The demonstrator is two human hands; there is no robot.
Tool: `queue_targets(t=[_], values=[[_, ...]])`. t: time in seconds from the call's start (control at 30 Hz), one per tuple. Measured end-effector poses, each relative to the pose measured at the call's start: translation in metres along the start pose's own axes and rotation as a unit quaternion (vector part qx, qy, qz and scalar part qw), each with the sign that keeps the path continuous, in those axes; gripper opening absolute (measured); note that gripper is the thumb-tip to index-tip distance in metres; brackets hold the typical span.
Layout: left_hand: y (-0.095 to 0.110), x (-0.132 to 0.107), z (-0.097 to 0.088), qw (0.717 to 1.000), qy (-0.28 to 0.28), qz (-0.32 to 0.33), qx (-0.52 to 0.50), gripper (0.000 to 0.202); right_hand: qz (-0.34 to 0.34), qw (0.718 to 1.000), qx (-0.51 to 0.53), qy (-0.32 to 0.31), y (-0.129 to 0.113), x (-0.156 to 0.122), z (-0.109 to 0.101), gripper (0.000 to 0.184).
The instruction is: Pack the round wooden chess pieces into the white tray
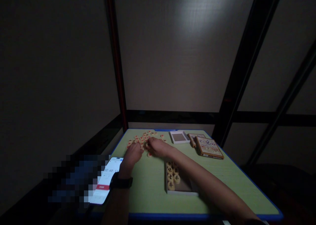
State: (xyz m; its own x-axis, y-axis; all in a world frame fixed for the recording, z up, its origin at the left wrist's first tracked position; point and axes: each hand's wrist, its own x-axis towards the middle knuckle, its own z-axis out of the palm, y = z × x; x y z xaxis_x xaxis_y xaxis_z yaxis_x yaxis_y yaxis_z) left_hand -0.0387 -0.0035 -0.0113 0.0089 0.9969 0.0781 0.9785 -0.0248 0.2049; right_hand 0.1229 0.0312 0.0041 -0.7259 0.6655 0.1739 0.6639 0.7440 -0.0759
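Round wooden Chinese chess pieces [141, 139] with red and dark characters lie in a loose heap at the table's far left. My left hand [133, 153] is at the near edge of the heap, fingers curled down among the pieces; its fingertips are hidden. Just right of it, my right hand [158, 147] reaches across, fingers closed in a pinch at a piece on the heap's right side. Under my right forearm lies an open box tray [182, 186], with several dark-lettered pieces set in rows along its left part. The forearm hides some of the tray.
A phone [105, 182] with a lit timer screen lies by my left wrist. At the back right are a white-rimmed open box [179, 137] and two printed boxes, the nearer box [209, 147] overlapping the other. The green table [148, 192] has a blue edge; walls stand behind.
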Motion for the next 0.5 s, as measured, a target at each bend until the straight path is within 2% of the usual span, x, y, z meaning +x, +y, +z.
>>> queue_targets(t=[0.13, 0.3, 0.4, 0.5], values=[[0.007, 0.006, 0.004, 0.998, 0.002, 0.022, -0.052, 0.017, 0.014, 0.994, 0.092, 0.058, 0.014, -0.041, -0.016, 0.016], [0.029, 0.004, 0.01, 0.979, 0.001, 0.109, -0.173, 0.018, 0.028, 0.979, 0.184, 0.076, 0.017, -0.123, -0.036, 0.017], [0.045, 0.0, 0.014, 0.965, 0.014, 0.148, -0.215, 0.023, 0.061, 0.967, 0.232, 0.08, 0.009, -0.163, -0.037, 0.018], [0.059, -0.002, 0.021, 0.955, 0.05, 0.16, -0.243, 0.023, 0.136, 0.955, 0.253, 0.072, 0.001, -0.183, -0.026, 0.015]])
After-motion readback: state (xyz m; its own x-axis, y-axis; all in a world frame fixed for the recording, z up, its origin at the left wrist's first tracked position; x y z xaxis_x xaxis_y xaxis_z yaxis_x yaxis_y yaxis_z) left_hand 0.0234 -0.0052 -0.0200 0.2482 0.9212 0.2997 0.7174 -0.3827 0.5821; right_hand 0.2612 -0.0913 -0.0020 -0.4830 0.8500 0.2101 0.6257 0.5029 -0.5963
